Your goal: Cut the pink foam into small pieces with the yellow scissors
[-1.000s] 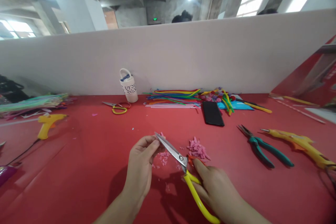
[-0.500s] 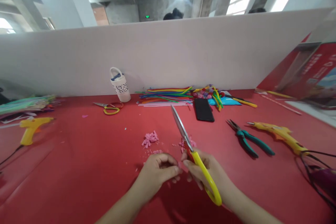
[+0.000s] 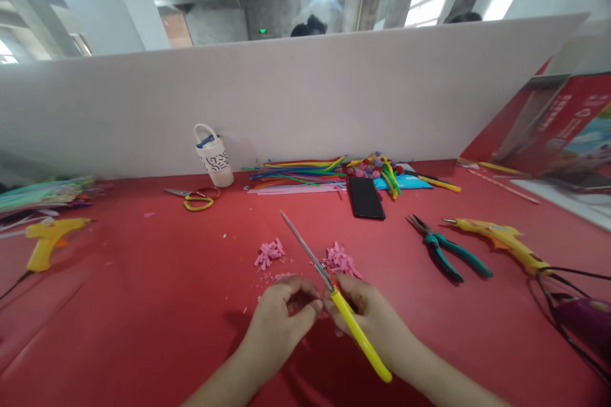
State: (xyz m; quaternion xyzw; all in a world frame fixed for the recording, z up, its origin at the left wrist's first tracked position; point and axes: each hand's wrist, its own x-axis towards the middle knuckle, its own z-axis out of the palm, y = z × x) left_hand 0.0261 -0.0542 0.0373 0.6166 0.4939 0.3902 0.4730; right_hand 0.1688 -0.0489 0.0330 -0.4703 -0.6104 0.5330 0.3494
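Scissors (image 3: 359, 332) with a yellow and red handle are held in my right hand (image 3: 382, 321), their blades close together and pointing up and left over the table. My left hand (image 3: 282, 313) is closed in a pinch, its fingertips close to those of my right hand. Whatever lies between the fingertips is too small or hidden to make out. Just beyond the hands lie two heaps of short pink pieces, a left heap (image 3: 270, 253) and a right heap (image 3: 340, 259), with the scissor blades between them. Small pink crumbs are scattered near the left hand.
Along the white partition (image 3: 143, 108) lie coloured pipe cleaners (image 3: 296, 172), a black phone (image 3: 366, 198), a cup (image 3: 216, 162) and second scissors (image 3: 198, 199). Pliers (image 3: 449, 248) and a glue gun (image 3: 499, 238) with a cord are at right; another glue gun (image 3: 48, 241) is at left.
The scissors have swung left and lower, uncovering the right pink heap. My hands have come closer together, and the pink bit seen between them is now hidden. The view has shifted slightly.
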